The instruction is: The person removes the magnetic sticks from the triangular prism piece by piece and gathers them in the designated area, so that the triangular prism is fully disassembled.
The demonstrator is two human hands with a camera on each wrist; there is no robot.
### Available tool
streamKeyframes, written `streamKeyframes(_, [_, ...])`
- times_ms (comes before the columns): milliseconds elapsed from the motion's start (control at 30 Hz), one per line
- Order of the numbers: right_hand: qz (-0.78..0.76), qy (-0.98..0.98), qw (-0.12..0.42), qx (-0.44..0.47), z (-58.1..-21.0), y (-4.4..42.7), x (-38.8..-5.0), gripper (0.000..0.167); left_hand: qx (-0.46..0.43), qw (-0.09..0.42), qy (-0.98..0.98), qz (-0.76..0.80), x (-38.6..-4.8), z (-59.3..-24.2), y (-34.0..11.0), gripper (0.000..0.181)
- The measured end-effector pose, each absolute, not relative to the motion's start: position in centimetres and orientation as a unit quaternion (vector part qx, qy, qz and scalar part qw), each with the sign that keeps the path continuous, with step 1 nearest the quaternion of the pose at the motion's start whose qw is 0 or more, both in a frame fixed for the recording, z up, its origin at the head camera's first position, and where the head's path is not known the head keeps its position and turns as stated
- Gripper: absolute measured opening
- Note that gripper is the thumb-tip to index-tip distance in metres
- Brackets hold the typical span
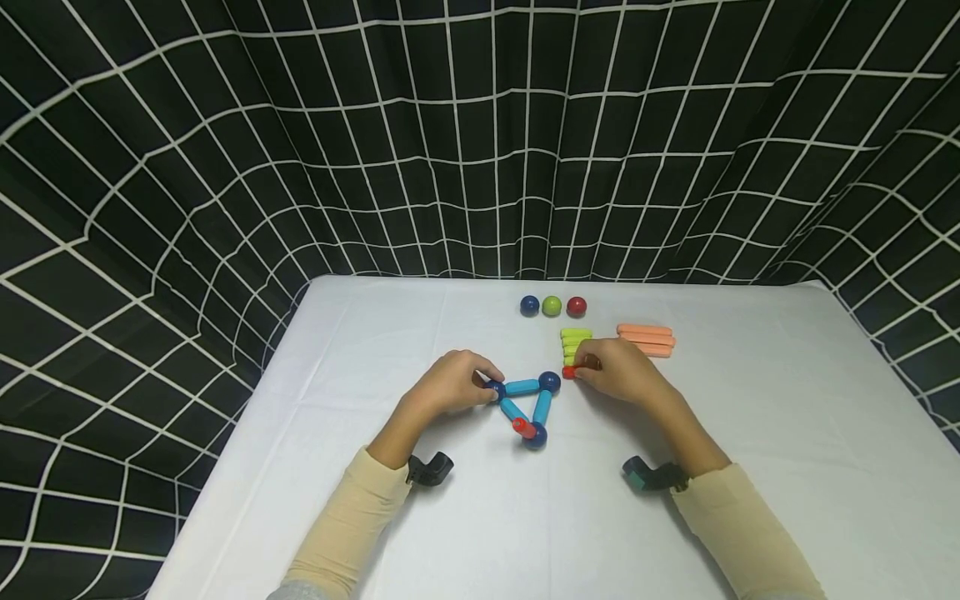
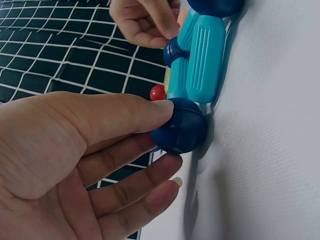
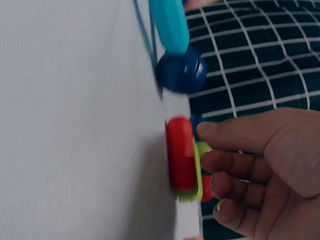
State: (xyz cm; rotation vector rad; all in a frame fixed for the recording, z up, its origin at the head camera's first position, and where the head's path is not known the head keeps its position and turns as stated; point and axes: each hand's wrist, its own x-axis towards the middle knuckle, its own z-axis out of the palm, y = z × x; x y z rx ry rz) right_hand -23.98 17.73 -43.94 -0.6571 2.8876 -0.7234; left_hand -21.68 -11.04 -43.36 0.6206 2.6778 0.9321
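Note:
A triangle of light-blue rods (image 1: 522, 387) and dark-blue balls (image 1: 550, 382) lies on the white table. My left hand (image 1: 453, 385) pinches the ball at its left corner (image 2: 180, 127) between thumb and fingers. From the near corner ball (image 1: 535, 438) a red rod (image 1: 524, 427) sticks up. Over to the right, my right hand (image 1: 618, 367) is at another red rod (image 3: 181, 155), which lies beside the lime-green rods (image 1: 576, 334). In the right wrist view the thumb and bent fingers are close to this rod, with no clear grip on it; contact is hard to make out.
Toward the back of the table sit a blue ball (image 1: 529, 306), a green ball (image 1: 552, 306) and a red ball (image 1: 577, 307) in a row. Several orange rods (image 1: 646, 331) lie beyond the right hand. Black cloth with a white grid (image 1: 465, 133) hangs behind the table (image 1: 360, 333).

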Motion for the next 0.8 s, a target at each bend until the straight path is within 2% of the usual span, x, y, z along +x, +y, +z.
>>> streamKeyframes(167, [-0.278, 0.919, 0.061, -0.272, -42.8, 16.4, -22.8, 0.011, 0.212, 0.115, 0.917, 0.319, -21.6, -43.3, -11.0, 0.021])
streamKeyframes(467, [-0.287, 0.858, 0.161, -0.395, -41.4, 13.3, -19.5, 0.026, 0.221, 0.115, 0.916, 0.315, -21.8, -43.4, -11.2, 0.022])
streamKeyframes(600, [-0.246, 0.869, 0.152, -0.401, -41.5, 12.0, -18.5, 0.019, 0.224, 0.113, 0.915, 0.316, -21.8, -43.4, -11.1, 0.022])
streamKeyframes(800, [-0.189, 0.9, 0.139, -0.369, -41.2, 12.2, -17.9, 0.023, 0.218, 0.114, 0.917, 0.314, -21.8, -43.6, -11.0, 0.023])
